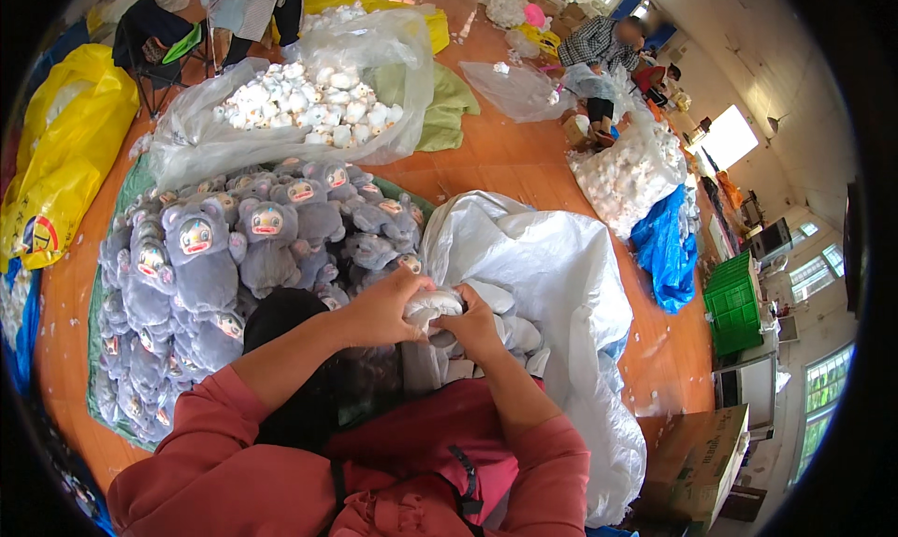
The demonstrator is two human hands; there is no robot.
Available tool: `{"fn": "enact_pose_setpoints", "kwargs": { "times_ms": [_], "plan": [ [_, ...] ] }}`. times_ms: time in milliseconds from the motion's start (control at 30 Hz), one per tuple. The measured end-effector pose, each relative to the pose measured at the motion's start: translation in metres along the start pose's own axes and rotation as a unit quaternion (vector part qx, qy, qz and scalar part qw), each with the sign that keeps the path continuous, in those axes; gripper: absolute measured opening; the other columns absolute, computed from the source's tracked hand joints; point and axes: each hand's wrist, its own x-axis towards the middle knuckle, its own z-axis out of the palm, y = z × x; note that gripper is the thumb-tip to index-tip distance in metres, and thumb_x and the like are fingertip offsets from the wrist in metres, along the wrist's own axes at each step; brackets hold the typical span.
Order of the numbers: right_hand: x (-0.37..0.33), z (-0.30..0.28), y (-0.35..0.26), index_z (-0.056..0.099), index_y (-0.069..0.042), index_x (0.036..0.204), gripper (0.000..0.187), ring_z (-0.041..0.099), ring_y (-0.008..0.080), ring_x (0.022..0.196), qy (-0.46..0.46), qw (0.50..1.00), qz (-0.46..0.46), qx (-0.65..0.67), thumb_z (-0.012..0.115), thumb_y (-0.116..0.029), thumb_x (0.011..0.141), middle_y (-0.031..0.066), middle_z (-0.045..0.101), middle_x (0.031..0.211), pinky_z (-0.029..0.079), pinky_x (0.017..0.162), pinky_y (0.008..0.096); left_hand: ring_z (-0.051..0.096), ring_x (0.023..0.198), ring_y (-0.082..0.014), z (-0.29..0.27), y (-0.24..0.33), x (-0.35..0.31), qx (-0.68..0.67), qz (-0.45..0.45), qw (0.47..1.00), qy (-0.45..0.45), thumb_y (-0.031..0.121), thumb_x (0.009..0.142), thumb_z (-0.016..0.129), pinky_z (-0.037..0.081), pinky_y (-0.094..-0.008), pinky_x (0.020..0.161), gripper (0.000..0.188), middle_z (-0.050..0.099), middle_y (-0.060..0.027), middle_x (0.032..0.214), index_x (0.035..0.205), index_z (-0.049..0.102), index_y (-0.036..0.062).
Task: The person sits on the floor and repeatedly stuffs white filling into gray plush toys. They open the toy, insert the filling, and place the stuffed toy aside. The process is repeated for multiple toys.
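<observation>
In front of my lap, my left hand (pixel 383 308) and my right hand (pixel 475 329) grip a small pale, rounded fabric piece (pixel 432 306) from both sides. Whether it is a doll part or something else I cannot make out. Just below and to the right, several similar grey-white pieces (pixel 516 333) lie in an open white woven sack (pixel 571 275). Left of my hands is a large heap of grey plush dolls (pixel 198 247) with printed faces, heaped on a green sheet (pixel 101 369).
Behind the dolls, a clear plastic bag (pixel 402 60) holds white stuffed pieces (pixel 309 105). A yellow bag (pixel 70 144) stands far left. At right are a blue bag (pixel 666 247), a green crate (pixel 734 303) and a cardboard box (pixel 697 462). Other people (pixel 599 46) sit farther back.
</observation>
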Motion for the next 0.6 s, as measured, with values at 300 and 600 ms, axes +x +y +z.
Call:
{"fn": "enact_pose_setpoints", "kwargs": {
  "times_ms": [300, 600],
  "plan": [
    [0.011, 0.005, 0.005, 0.060, -0.005, 0.094, 0.028, 0.058, 0.0112, 0.077, -0.003, 0.998, 0.061, 0.025, 0.075, -0.002, 0.071, 0.0031, 0.063, 0.084, 0.048, 0.068, 0.0277, 0.052, 0.095, -0.0370, 0.032, 0.001, -0.005, 0.094, 0.070, 0.987, 0.111, 0.003, 0.071, 0.073, 0.043, -0.0443, 0.080, 0.044, 0.048, -0.0149, 0.098, 0.111, 0.056, 0.0094],
    [0.013, 0.007, 0.013, 0.060, -0.004, 0.094, 0.028, 0.058, 0.0127, 0.078, 0.068, 0.997, 0.018, -0.011, 0.075, -0.003, 0.071, 0.0043, 0.063, 0.086, 0.050, 0.070, 0.0298, 0.056, 0.095, -0.0379, 0.040, -0.007, 0.004, 0.061, -0.011, 0.983, 0.175, 0.007, 0.071, 0.075, 0.046, -0.0441, 0.080, 0.045, 0.052, -0.0177, 0.103, 0.110, 0.052, 0.0046]
  ]
}}
